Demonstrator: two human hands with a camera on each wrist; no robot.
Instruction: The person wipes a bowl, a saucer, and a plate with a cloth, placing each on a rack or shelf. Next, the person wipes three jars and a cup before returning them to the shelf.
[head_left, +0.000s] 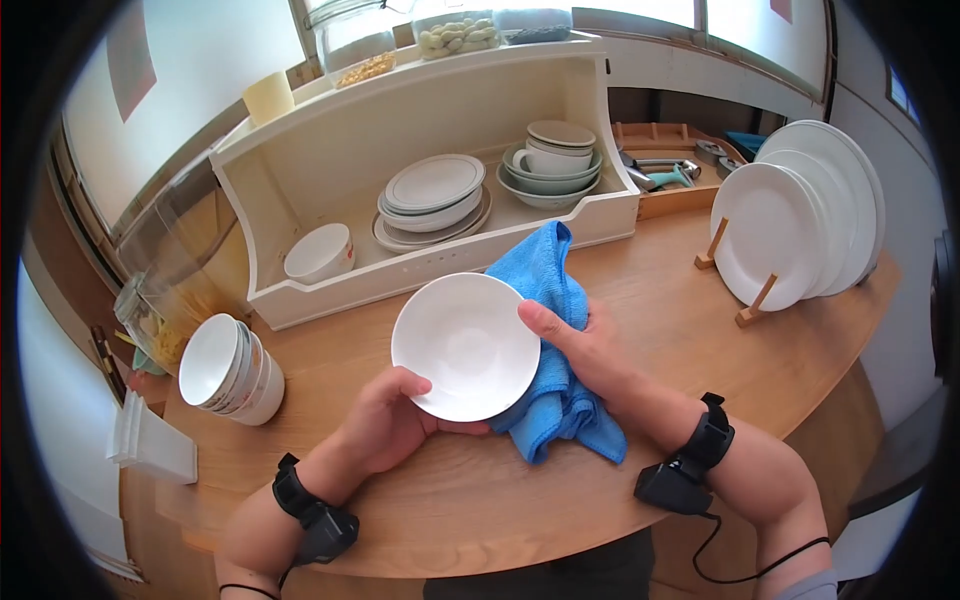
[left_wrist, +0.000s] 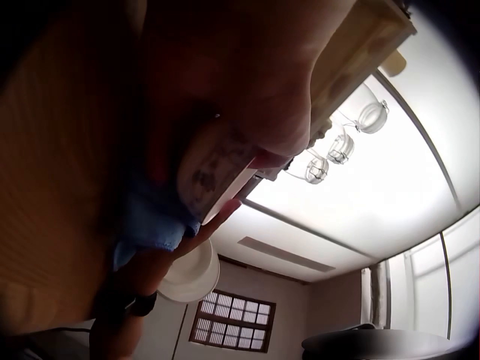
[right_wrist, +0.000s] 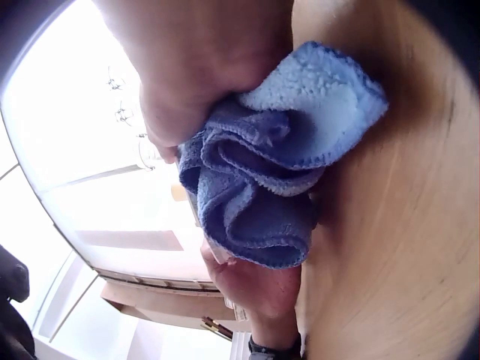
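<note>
A white bowl (head_left: 466, 346) is held above the table, its inside facing up toward the head view. My left hand (head_left: 385, 420) grips its lower left edge, thumb over the rim and fingers beneath. At the right side my right hand (head_left: 590, 350) holds the bowl through a blue cloth (head_left: 545, 400), thumb on the rim. The cloth hangs in folds under that hand, also in the right wrist view, where the cloth (right_wrist: 255, 165) hides most of the bowl. In the left wrist view the bowl's patterned outside (left_wrist: 214, 169) shows beside the left hand (left_wrist: 262, 97).
Stacked bowls (head_left: 235, 370) and a white container (head_left: 155, 440) stand at the left. Behind, a cream shelf (head_left: 440, 265) holds plates (head_left: 435, 185), a bowl (head_left: 320, 252) and a cup with green bowls (head_left: 550, 170). White plates (head_left: 770, 235) stand in a wooden rack (head_left: 757, 302) at the right.
</note>
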